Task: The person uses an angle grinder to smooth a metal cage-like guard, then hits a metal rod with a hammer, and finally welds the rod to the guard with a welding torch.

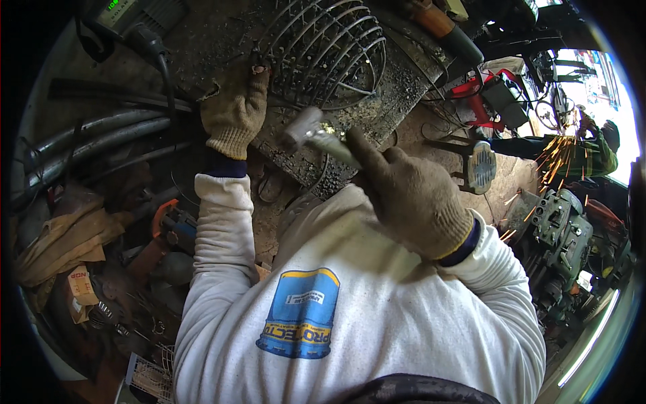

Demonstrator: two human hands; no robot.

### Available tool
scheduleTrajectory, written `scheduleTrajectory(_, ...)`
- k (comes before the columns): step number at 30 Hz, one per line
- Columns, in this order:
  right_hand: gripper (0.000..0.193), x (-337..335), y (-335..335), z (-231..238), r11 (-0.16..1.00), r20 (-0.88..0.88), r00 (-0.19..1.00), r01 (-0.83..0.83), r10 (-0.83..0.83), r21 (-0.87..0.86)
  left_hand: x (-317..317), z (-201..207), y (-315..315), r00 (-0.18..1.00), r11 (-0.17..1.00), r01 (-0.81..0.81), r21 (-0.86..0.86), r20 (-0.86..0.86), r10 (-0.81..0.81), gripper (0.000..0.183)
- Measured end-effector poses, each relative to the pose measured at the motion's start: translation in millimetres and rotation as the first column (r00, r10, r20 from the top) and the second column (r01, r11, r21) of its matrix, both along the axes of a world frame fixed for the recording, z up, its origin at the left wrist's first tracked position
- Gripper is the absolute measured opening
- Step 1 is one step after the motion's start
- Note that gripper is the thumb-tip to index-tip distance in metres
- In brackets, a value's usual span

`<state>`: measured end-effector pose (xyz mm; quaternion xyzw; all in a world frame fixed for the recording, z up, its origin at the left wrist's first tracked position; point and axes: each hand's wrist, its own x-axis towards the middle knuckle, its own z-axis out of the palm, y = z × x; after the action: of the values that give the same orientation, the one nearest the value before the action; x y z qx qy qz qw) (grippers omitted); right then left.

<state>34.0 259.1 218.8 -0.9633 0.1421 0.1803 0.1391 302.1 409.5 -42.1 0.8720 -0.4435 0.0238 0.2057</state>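
Observation:
My right hand (420,198), in a dirty knitted work glove, grips a hammer (334,148) in front of my chest. The hammer's blurred metal head points left, over the near part of a dark, grimy worktable (397,118). On the table lies a domed cage of bent metal rods (330,50). My left hand (235,104), in a torn tan glove, is closed at the cage's left edge. Something small and dark sticks up by its thumb, but its grip is mostly hidden.
A machine with a lit green display (134,15) stands upper left, above curved metal pipes (101,131). An orange and dark power tool (444,27) lies at the table's far right. Beyond a small stool (481,167), another person (592,151) works amid flying sparks, near a greasy engine block (562,225).

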Motion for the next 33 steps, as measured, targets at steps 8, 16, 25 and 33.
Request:
scheduleTrajectory(8, 0.070, -0.5, -8.1, -14.0, 1.000, -0.100, 0.995, -0.006, 0.004, -0.016, -10.4, 18.6, -3.9, 0.967, 0.957, -0.159, -0.243, 0.158, 0.201, 0.043)
scheduleTrajectory(16, 0.070, -6.3, 0.2, -9.9, 0.994, 0.210, 0.975, -0.086, 0.070, 0.071, -27.5, 74.0, -8.7, 0.971, 0.976, -0.190, -0.103, 0.127, 0.202, 0.029)
scheduleTrajectory(25, 0.069, -2.1, -11.9, -23.1, 1.000, 0.046, 0.999, 0.006, -0.005, -0.029, -21.3, 65.5, -11.8, 0.959, 0.950, -0.136, -0.281, 0.204, 0.198, 0.030)
scheduleTrajectory(33, 0.060, 4.8, -3.9, -21.7, 0.988, -0.001, 0.998, -0.063, 0.063, -0.138, -15.4, 55.7, -4.5, 0.929, 0.964, -0.108, -0.243, 0.321, 0.185, 0.036)
